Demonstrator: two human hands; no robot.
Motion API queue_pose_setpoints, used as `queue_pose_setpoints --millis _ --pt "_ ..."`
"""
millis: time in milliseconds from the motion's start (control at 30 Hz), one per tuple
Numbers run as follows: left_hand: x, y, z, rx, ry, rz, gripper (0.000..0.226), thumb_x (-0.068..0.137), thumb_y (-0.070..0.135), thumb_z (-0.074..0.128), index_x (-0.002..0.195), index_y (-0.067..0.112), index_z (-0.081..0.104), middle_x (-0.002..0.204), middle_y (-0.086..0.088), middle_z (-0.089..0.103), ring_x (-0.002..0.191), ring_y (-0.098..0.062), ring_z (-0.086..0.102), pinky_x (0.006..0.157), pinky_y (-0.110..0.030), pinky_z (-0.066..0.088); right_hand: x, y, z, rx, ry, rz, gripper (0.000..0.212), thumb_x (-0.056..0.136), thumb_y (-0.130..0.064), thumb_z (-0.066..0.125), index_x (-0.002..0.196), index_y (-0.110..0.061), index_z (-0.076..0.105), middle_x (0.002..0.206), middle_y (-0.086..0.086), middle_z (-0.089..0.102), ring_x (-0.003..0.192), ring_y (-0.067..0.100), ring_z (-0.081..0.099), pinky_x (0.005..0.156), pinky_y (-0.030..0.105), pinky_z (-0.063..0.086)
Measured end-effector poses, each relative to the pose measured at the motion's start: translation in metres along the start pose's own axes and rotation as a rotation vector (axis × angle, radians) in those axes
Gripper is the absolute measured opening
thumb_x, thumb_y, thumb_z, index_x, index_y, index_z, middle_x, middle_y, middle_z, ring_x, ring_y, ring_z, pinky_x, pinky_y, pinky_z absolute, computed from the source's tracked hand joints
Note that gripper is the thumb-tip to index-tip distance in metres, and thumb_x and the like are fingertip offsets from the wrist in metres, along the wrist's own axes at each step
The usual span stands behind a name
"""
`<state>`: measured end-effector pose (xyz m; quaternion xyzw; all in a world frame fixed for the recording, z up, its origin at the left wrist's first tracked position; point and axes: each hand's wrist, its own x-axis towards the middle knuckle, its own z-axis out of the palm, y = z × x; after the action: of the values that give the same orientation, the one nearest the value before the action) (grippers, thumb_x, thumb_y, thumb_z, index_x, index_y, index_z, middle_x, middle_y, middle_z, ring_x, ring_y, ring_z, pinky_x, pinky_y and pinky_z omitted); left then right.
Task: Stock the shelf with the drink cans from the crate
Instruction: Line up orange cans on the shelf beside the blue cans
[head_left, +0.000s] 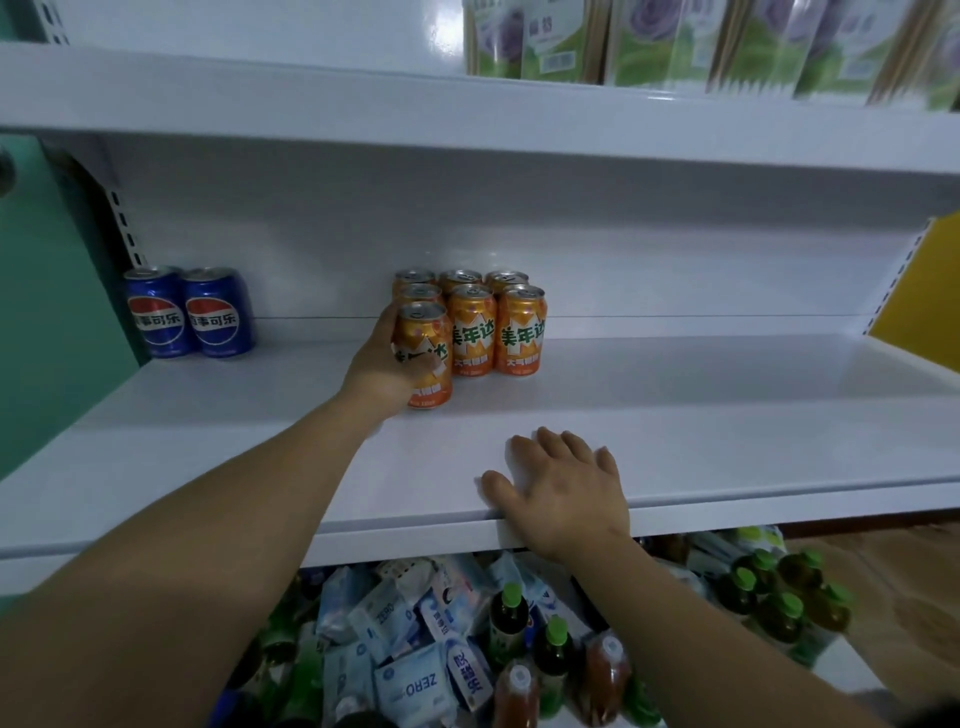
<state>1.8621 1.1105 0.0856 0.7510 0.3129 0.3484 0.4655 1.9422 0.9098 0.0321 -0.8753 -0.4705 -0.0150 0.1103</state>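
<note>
Seven orange cans (470, 332) sit grouped mid-shelf (675, 415) in the head view. Left hand (382, 364) wraps the front-left can (423, 358), which looks seated. Right hand (563, 493) lies flat on the shelf lip, fingers spread, holding nothing. Suggest nudging the can flush with its column, label forward, then letting go. Far-side fingers are hidden. Can't pick out the crate among the bottles and cartons (415, 649) below.

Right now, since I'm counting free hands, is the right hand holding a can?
No, the right hand rests flat on the shelf front edge, fingers straight; only the left hand grips an orange can.
</note>
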Motion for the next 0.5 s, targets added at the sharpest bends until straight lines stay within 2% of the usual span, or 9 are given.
queue_pose_setpoints --millis 133,200,300,367,433,500 --pt "-0.001 0.006 0.000 0.029 -0.022 -0.016 0.080 0.084 0.016 0.071 0.146 0.035 0.024 0.131 0.006 0.050 0.109 -0.012 0.048 0.087 -0.030 0.041 0.000 -0.001 -0.002 0.012 0.000 -0.001 0.063 0.091 -0.067 0.024 0.139 -0.029 0.040 0.151 0.000 0.035 0.139 0.023 0.024 0.113 0.050 0.017" --pt "-0.008 0.012 -0.001 0.037 -0.064 -0.027 0.089 0.086 0.015 0.069 0.150 0.032 0.011 0.129 0.009 0.044 0.112 -0.011 0.045 0.087 -0.028 0.037 -0.001 -0.001 -0.005 0.022 -0.009 0.000 0.063 0.091 -0.067 0.026 0.139 -0.029 0.041 0.151 0.000 0.034 0.141 0.023 0.024 0.114 0.050 0.017" --pt "-0.028 0.020 -0.006 0.074 -0.109 -0.067 0.098 0.087 0.024 0.068 0.152 0.024 -0.006 0.145 0.004 0.037 0.129 -0.020 0.042 0.089 -0.025 0.035 -0.002 -0.001 -0.010 0.047 -0.056 0.001 0.062 0.091 -0.069 0.028 0.136 -0.029 0.045 0.152 0.001 0.034 0.142 0.024 0.022 0.115 0.051 0.015" --pt "-0.047 0.024 -0.010 0.124 -0.145 -0.058 0.087 0.089 0.021 0.065 0.152 0.020 0.005 0.140 0.001 0.039 0.122 -0.017 0.043 0.088 -0.024 0.037 -0.004 0.000 -0.016 0.073 -0.088 0.006 0.061 0.091 -0.067 0.032 0.134 -0.027 0.048 0.148 0.001 0.039 0.140 0.024 0.027 0.115 0.049 0.018" --pt "-0.062 0.025 -0.013 0.202 -0.222 -0.033 0.073 0.090 0.017 0.064 0.149 0.019 0.022 0.144 -0.005 0.039 0.111 -0.015 0.044 0.091 -0.030 0.044 -0.008 0.006 -0.024 0.063 -0.085 0.032 0.062 0.092 -0.065 0.034 0.137 -0.023 0.046 0.145 0.002 0.044 0.136 0.023 0.033 0.114 0.045 0.022" --pt "-0.077 0.029 -0.013 0.345 -0.301 -0.031 0.068 0.090 0.025 0.064 0.147 0.018 0.028 0.149 -0.006 0.036 0.119 -0.021 0.046 0.098 -0.032 0.042 -0.016 0.021 -0.036 0.046 -0.058 0.099 0.066 0.093 -0.063 0.034 0.144 -0.021 0.041 0.149 0.004 0.041 0.136 0.024 0.035 0.114 0.042 0.025"
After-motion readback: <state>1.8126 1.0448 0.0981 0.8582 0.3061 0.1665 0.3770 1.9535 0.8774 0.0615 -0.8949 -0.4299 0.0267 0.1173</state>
